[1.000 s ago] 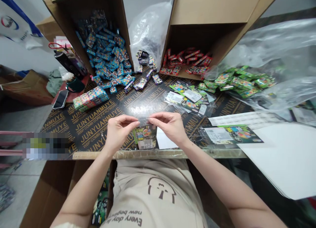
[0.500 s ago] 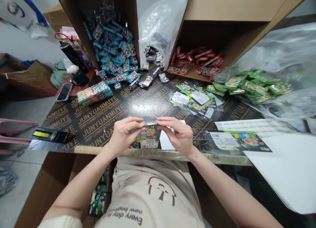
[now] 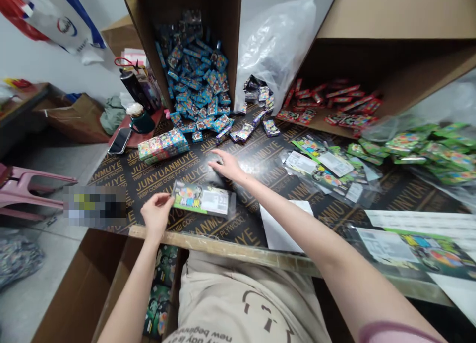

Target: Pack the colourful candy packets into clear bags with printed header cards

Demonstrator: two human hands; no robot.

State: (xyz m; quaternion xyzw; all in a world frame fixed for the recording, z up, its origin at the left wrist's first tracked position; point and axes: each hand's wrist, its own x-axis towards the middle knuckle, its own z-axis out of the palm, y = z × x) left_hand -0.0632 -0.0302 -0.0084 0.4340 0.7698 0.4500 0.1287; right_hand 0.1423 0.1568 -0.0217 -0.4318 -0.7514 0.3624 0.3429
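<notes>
A flat printed packet in a clear plastic sleeve point(image 3: 203, 199) lies on the dark plywood table, its green edge toward me. My left hand point(image 3: 156, 214) pinches the packet's left end between thumb and fingers. Stretched out over the table beyond the packet is my right hand point(image 3: 227, 166), fingers apart and nothing in them. It is to the right of a block of small colourful boxes point(image 3: 163, 147) set in a row. Loose purple boxes point(image 3: 245, 132) and blue boxes point(image 3: 203, 97) lie farther back.
Red boxes point(image 3: 349, 102) lie in a cardboard carton at the back right, and green boxes point(image 3: 435, 147) spill from plastic at far right. Several sleeved packets point(image 3: 330, 164), a white sheet point(image 3: 284, 229), a phone point(image 3: 120, 141) and a jar point(image 3: 139, 119) are on the table.
Both hands held the packet's upper edge before. My left hand has carried it left and turned it sideways; my right hand has let go and reached forward. The view has shifted left.
</notes>
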